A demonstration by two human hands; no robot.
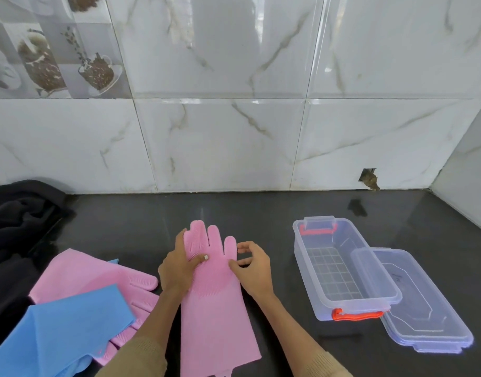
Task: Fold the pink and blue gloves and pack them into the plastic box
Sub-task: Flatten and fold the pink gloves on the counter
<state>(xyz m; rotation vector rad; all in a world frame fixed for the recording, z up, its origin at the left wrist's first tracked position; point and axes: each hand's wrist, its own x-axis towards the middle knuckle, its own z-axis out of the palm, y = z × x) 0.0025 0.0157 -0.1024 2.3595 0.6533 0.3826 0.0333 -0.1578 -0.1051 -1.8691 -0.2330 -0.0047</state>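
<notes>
Black countertop (234, 213) abuts marble-tiled wall (234, 131). Open plastic box (340, 268) and lid (424, 303) lie at 3 o'clock, dark cloth (19, 213) at 9. Left hand (179, 270) presses pink glove (215, 300) flat; right hand (254, 268) pinches its edge.

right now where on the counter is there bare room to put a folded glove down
Bare counter lies between the spread pink glove and the plastic box, and behind both toward the wall. The left is crowded with piled gloves and dark cloth.

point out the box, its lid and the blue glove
box (304, 257), head view, on its left wall
lid (424, 317), head view, on its flat top
blue glove (70, 327), head view, on its cuff
</notes>
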